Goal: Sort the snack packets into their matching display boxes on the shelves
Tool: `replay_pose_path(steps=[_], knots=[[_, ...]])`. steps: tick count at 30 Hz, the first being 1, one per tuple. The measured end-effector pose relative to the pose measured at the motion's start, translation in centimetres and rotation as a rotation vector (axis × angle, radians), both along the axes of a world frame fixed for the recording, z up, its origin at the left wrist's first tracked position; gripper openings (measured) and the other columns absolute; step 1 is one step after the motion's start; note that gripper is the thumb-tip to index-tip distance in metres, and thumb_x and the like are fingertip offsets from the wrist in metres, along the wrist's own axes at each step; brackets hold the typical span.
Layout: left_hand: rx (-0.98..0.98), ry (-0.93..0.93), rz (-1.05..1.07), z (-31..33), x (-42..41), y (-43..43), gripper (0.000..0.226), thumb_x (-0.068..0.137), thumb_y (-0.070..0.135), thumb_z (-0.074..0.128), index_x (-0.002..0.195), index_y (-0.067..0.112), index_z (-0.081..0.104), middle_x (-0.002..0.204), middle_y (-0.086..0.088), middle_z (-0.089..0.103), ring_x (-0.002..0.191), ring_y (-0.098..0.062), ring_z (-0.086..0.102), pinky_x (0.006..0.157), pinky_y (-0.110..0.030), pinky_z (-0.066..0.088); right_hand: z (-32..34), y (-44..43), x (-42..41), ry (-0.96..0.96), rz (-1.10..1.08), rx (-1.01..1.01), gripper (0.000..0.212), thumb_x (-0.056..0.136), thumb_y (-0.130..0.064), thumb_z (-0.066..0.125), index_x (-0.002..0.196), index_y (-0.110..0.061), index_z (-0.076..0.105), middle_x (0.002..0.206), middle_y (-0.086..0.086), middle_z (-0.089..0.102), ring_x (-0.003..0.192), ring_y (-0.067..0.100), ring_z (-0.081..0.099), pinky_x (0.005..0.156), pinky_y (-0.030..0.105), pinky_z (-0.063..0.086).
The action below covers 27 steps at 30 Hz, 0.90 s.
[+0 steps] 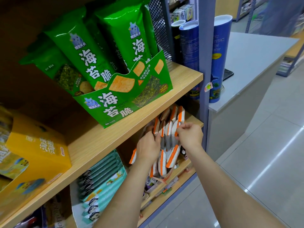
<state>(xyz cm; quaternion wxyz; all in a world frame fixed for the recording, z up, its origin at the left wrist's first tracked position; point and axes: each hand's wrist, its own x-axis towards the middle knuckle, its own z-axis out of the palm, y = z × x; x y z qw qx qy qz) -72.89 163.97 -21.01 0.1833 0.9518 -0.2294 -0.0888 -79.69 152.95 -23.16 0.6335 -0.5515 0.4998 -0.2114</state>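
Two hands — both gripping orange-edged packets.

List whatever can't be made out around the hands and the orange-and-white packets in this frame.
All from the head view:
- Left hand's grip: its fingertips are buried among the orange-and-white packets.
- Display box holding them: mostly covered by the packets and that hand.
- Packet print: too small, and the packets are seen edge-on.
- Yellow box: cut off by the left edge.

A shop: wooden shelves carry snack packets in printed display boxes, with a grey checkout bench, tiled floor and further stocked racks behind.
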Motion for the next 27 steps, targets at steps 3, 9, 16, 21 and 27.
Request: replay_pose_path(steps=[3, 9, 16, 21, 27], knots=[[0.026, -0.05, -0.068, 0.0, -0.6, 0.4, 0.021, 0.102, 0.037, 0.039, 0.096, 0.018, 0.045, 0.082, -0.001, 0.055, 0.085, -0.028, 0.063, 0.062, -0.031, 0.036, -0.4, 0.7, 0.0, -0.028, 0.037, -0.009, 0.012, 0.093, -0.016, 0.062, 0.085, -0.025, 0.059, 0.086, -0.004, 0.065, 0.089, 0.022, 0.068, 0.085, 0.046, 0.058], [-0.013, -0.135, -0.152, 0.0, -1.8, 2.8, 0.042, 0.101, 0.036, 0.04, 0.139, 0.016, 0.042, 0.131, -0.007, 0.057, 0.119, -0.025, 0.054, 0.093, -0.036, 0.046, 0.2, 1.8, -2.9, -0.035, 0.169, -0.16, 0.021, 0.099, -0.031, 0.052, 0.117, -0.024, 0.057, 0.098, -0.004, 0.066, 0.089, 0.014, 0.063, 0.081, 0.038, 0.053], [-0.173, -0.186, -0.218, 2.1, -6.9, 8.8, 0.035, 0.1, 0.023, 0.047, 0.134, 0.026, 0.056, 0.141, 0.009, 0.051, 0.132, -0.003, 0.041, 0.111, -0.015, 0.025, 2.8, 3.7, -6.1, 0.008, 0.344, -0.403, 0.027, 0.098, -0.023, 0.054, 0.124, -0.026, 0.06, 0.117, -0.006, 0.064, 0.107, 0.011, 0.059, 0.089, 0.031, 0.05], [-0.272, -0.153, -0.083, 2.6, -9.1, 16.7, 0.024, 0.09, 0.002, 0.058, 0.1, 0.019, 0.073, 0.107, 0.014, 0.064, 0.101, 0.002, 0.057, 0.092, -0.008, 0.041, 5.2, 7.8, -6.2, -0.103, 0.56, -0.472, 0.017, 0.098, -0.019, 0.056, 0.111, -0.024, 0.066, 0.101, -0.008, 0.067, 0.095, 0.006, 0.061, 0.079, 0.024, 0.049], [-0.238, -0.123, 0.21, 2.5, -10.1, 27.6, 0.026, 0.091, 0.005, 0.056, 0.1, 0.022, 0.072, 0.099, 0.02, 0.064, 0.085, 0.0, 0.062, 0.074, -0.004, 0.039, 7.1, 15.3, -4.1, -0.138, 0.964, -0.481, 0.024, 0.095, -0.014, 0.059, 0.093, -0.037, 0.064, 0.088, -0.01, 0.07, 0.083, 0.004, 0.064, 0.074, 0.026, 0.054]])
